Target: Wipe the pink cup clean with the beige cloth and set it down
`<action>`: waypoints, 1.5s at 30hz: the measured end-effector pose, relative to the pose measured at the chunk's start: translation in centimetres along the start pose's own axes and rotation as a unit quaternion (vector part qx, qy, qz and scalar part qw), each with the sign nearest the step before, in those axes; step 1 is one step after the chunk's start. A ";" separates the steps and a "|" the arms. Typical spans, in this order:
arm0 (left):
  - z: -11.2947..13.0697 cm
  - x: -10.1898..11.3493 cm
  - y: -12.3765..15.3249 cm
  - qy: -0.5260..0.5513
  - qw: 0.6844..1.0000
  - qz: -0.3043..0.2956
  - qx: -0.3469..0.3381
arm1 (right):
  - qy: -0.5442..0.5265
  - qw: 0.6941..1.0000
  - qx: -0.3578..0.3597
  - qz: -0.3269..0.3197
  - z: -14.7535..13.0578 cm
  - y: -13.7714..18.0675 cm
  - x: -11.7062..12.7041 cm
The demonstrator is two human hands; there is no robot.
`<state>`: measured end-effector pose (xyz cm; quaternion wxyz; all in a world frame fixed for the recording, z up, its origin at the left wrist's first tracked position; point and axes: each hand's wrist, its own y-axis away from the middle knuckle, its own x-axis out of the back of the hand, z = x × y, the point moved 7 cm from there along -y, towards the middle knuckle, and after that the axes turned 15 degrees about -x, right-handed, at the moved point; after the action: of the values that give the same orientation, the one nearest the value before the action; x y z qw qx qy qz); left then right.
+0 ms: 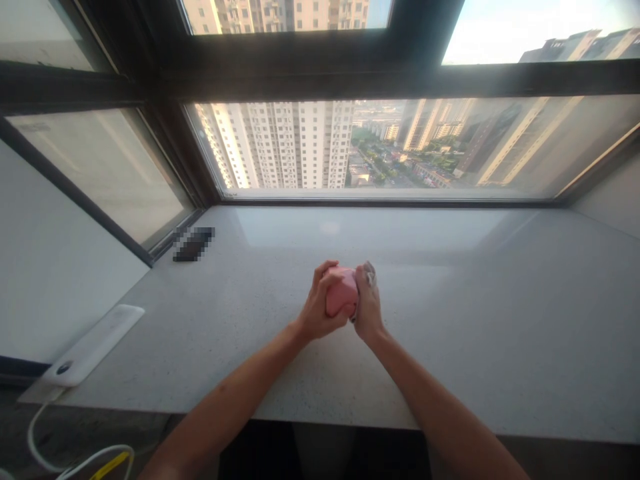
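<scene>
Stone counter, pale and speckled, runs under a wide window.

- 2 bare forearms come in from the counter's near edge and meet over its middle.
- Pink object: small, rounded, smooth. Held between both hands over the counter's middle, slightly nearer the window side than the near edge. Cannot tell whether it touches the counter or is held just above it.
- Left hand: fingers curled over the object's top and left side, thumb low, a firm grasp.
- Right hand: closed against the object's right side, back of the hand toward the camera, fingers wrapped round its far side.
- Pale grey scrap sticks up above the right hand's fingertips, touching the pink object's top. Too small to tell what it is.
- White power strip lies on the counter's near-left corner, pointing diagonally along its left edge.
- White cable loops below that corner, off the counter.
- Dark blurred item lies at the counter's far-left corner, just beside the window frame.
</scene>
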<state>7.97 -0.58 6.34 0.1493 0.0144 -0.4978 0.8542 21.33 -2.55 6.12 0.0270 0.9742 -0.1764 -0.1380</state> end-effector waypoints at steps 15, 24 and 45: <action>-1.7 -0.2 0.1 0.136 0.979 0.031 0.147 | 0.046 0.999 0.008 -0.010 0.0 -0.3 0.0; -0.6 0.3 -0.3 0.048 0.998 0.017 0.033 | 0.037 0.999 0.022 0.021 -0.4 -0.6 0.5; -0.4 0.1 -0.6 0.070 0.992 -0.018 0.101 | -0.003 1.000 -0.028 -0.012 0.4 -1.0 0.2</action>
<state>8.11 0.02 6.64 0.1969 -0.0215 -0.3966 0.8964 21.78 -1.68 5.58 0.0519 0.9747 -0.1610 -0.1462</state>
